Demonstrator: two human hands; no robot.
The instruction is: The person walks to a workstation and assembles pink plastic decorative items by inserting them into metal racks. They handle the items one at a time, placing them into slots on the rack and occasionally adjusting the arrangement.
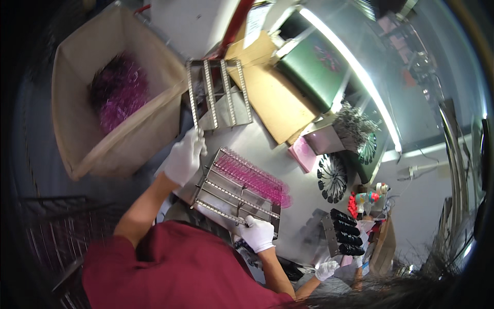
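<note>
My left hand [184, 158], in a white glove, is closed on the near corner of an empty metal rack [230, 98] with several slotted bars. In a matching glove, my right hand [258, 235] grips the near edge of a second metal rack [241, 191], which lies on the grey table. Along that rack's far bar stands a tight row of pink see-through plastic pieces [252, 177]; their exact kind I cannot tell. The rack's nearer slotted bars hold no pieces. Glove and bar hide part of my right fingertips.
Left stands a large pale bin [77, 170] with pink see-through pieces [123, 98]. Beyond the racks lie cardboard [278, 103] and a green box [314, 69]. Rightward are a black round holder [332, 177], a rack of black pieces [345, 232] and a co-worker's gloved hand [326, 270].
</note>
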